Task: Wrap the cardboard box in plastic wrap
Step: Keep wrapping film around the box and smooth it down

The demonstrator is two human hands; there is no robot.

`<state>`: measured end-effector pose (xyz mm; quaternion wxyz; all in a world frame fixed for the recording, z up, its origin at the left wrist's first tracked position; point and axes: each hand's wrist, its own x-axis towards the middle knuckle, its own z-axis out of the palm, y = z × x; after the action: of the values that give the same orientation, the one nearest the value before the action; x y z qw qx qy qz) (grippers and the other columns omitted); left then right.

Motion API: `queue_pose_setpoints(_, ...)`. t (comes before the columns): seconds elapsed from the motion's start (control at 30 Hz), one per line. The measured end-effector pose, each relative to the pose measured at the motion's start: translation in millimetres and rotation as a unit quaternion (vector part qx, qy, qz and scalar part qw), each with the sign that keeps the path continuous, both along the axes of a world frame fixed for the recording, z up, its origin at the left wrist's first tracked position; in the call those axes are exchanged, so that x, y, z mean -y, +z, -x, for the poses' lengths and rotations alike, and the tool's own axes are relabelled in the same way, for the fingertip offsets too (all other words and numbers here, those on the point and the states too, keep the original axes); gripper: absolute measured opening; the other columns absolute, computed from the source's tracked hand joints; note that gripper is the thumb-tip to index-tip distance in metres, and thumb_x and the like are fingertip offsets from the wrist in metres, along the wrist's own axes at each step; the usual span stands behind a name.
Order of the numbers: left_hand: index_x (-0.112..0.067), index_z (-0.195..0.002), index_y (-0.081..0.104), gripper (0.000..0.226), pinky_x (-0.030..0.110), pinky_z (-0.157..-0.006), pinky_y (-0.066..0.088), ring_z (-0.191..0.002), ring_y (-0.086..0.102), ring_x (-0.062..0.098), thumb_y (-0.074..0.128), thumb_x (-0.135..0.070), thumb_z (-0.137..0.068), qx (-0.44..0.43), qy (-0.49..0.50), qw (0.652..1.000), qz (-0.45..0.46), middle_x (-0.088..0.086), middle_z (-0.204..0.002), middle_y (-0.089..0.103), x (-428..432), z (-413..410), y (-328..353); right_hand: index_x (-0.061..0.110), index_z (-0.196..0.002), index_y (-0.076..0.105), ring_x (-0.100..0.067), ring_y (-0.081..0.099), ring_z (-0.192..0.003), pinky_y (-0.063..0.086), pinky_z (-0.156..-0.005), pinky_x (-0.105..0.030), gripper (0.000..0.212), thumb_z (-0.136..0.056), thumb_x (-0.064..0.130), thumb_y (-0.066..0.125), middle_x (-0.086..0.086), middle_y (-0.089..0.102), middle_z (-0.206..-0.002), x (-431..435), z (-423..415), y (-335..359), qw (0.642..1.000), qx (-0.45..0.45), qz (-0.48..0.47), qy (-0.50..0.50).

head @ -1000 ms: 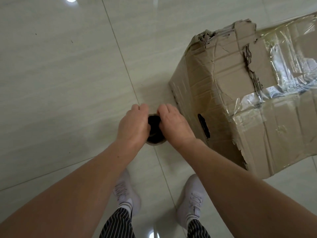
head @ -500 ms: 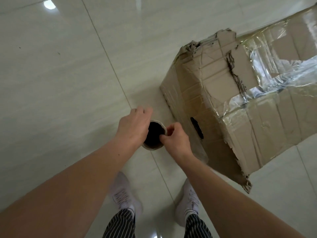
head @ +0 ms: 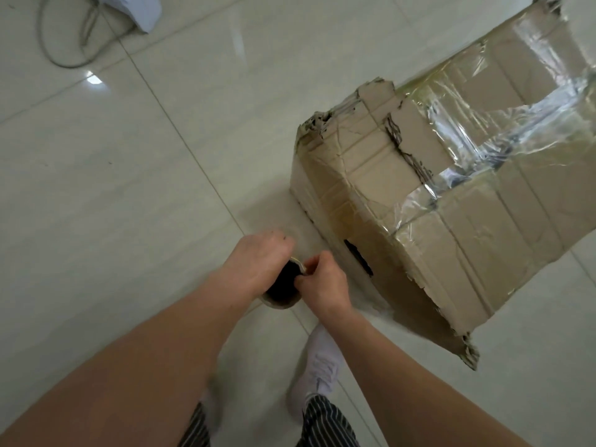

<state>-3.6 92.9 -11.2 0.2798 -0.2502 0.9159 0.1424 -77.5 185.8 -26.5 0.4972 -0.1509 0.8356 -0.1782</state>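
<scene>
A battered cardboard box (head: 380,175) stands on the tiled floor at the right, its torn top partly covered by shiny plastic wrap (head: 503,140). A dark handle slot shows on its near side. Left of the box I hold a plastic wrap roll (head: 283,287) end-on, its dark hollow core facing me. My left hand (head: 254,266) grips the roll from the left. My right hand (head: 322,283) pinches at the roll's right rim with curled fingers. A faint sheet of film seems to run from the roll toward the box's near side.
A white object (head: 135,11) and a looping grey cable (head: 64,43) lie on the floor at the top left. My white shoes (head: 319,366) and striped trouser legs show below the hands. A torn box flap (head: 464,346) juts toward me at the lower right.
The view has swung up and left, so the box sits further right. The right hand went from lying over the roll to pinching its rim. The left hand keeps its grip.
</scene>
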Motion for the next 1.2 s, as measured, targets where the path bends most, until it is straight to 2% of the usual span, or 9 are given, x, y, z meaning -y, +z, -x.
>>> queue_pose_setpoints(0.13, -0.011, -0.117, 0.043, 0.025, 0.032, -0.066, 0.034, -0.109, 0.049, 0.026, 0.043, -0.01, -0.092, -0.006, -0.04, 0.999, -0.005, 0.008, -0.117, 0.048, 3, 1, 1, 0.014, -0.094, 0.046, -0.025, 0.054, -0.097, 0.046, -0.08, -0.036, 0.02, -0.081, 0.007, 0.06, -0.007, 0.057, -0.104, 2, -5, -2, 0.999, -0.026, -0.036, 0.024)
queue_pose_setpoints(0.23, -0.011, -0.119, 0.041, 0.028, 0.034, -0.065, 0.035, -0.109, 0.048, 0.028, 0.043, -0.01, -0.092, -0.007, -0.06, 0.998, -0.031, 0.01, -0.118, 0.045, 8, -3, -4, 0.013, -0.102, 0.048, -0.027, 0.055, -0.101, 0.046, -0.082, -0.037, 0.023, -0.082, 0.007, 0.058, -0.008, 0.057, -0.109, 5, -8, -2, 0.995, -0.041, -0.066, 0.061)
queue_pose_setpoints(0.33, -0.012, -0.119, 0.041, 0.029, 0.034, -0.066, 0.035, -0.107, 0.048, 0.029, 0.044, -0.009, -0.09, -0.016, -0.024, 0.998, -0.059, 0.011, -0.116, 0.043, 16, -10, -5, 0.01, -0.112, 0.045, -0.031, 0.055, -0.105, 0.044, -0.084, -0.038, 0.031, -0.083, 0.006, 0.055, -0.011, 0.057, -0.115, 15, -14, -2, 0.989, -0.064, -0.085, 0.107)
queue_pose_setpoints(0.47, -0.014, -0.116, 0.042, 0.027, 0.034, -0.066, 0.034, -0.106, 0.047, 0.03, 0.044, -0.009, -0.089, -0.028, 0.017, 0.997, -0.076, 0.011, -0.113, 0.042, 38, -23, -2, 0.011, -0.108, 0.042, -0.033, 0.054, -0.107, 0.041, -0.082, -0.038, 0.03, -0.082, 0.01, 0.057, -0.01, 0.056, -0.116, 38, -28, 4, 0.98, -0.113, -0.093, 0.137)
queue_pose_setpoints(0.67, -0.013, -0.105, 0.045, 0.018, 0.036, -0.066, 0.033, -0.095, 0.053, 0.035, 0.046, -0.009, -0.088, -0.066, 0.119, 0.988, -0.075, 0.013, -0.106, 0.045, 82, -40, -5, 0.009, -0.107, 0.044, -0.03, 0.047, -0.11, 0.037, -0.082, -0.035, 0.022, -0.086, 0.002, 0.046, -0.013, 0.052, -0.116, 90, -40, 6, 0.976, -0.169, -0.025, 0.133)
queue_pose_setpoints(0.8, -0.018, -0.091, 0.035, 0.019, 0.034, -0.061, 0.029, -0.087, 0.052, 0.036, 0.051, -0.01, -0.086, -0.078, 0.179, 0.978, -0.073, 0.007, -0.091, 0.036, 89, -53, -13, 0.017, -0.093, 0.034, -0.026, 0.047, -0.104, 0.031, -0.072, -0.031, 0.019, -0.088, 0.002, 0.044, -0.01, 0.051, -0.108, 104, -37, 0, 0.961, -0.201, 0.029, 0.188)
queue_pose_setpoints(0.87, -0.015, -0.096, 0.039, 0.016, 0.034, -0.061, 0.03, -0.087, 0.052, 0.036, 0.051, -0.011, -0.086, -0.073, 0.165, 0.981, -0.074, 0.011, -0.095, 0.041, 87, -53, -17, 0.016, -0.094, 0.035, -0.027, 0.047, -0.104, 0.03, -0.072, -0.031, 0.017, -0.088, 0.003, 0.044, -0.009, 0.051, -0.108, 100, -38, -6, 0.963, -0.197, 0.03, 0.181)
queue_pose_setpoints(1.07, -0.013, -0.108, 0.041, 0.024, 0.034, -0.06, 0.033, -0.09, 0.055, 0.032, 0.052, -0.014, -0.086, -0.047, 0.1, 0.993, -0.034, 0.01, -0.106, 0.047, 81, -34, -15, 0.011, -0.103, 0.043, -0.031, 0.052, -0.102, 0.04, -0.076, -0.036, 0.021, -0.085, 0.012, 0.053, -0.01, 0.054, -0.11, 73, -35, -10, 0.987, -0.145, -0.026, 0.057)
queue_pose_setpoints(1.2, -0.015, -0.114, 0.038, 0.028, 0.033, -0.061, 0.034, -0.105, 0.047, 0.026, 0.049, -0.012, -0.089, -0.048, -0.022, 0.999, -0.012, 0.007, -0.113, 0.043, 77, -18, -8, 0.01, -0.101, 0.042, -0.029, 0.052, -0.096, 0.038, -0.074, -0.034, 0.022, -0.083, 0.004, 0.054, -0.011, 0.053, -0.106, 66, -29, -11, 0.994, -0.109, -0.017, 0.024)
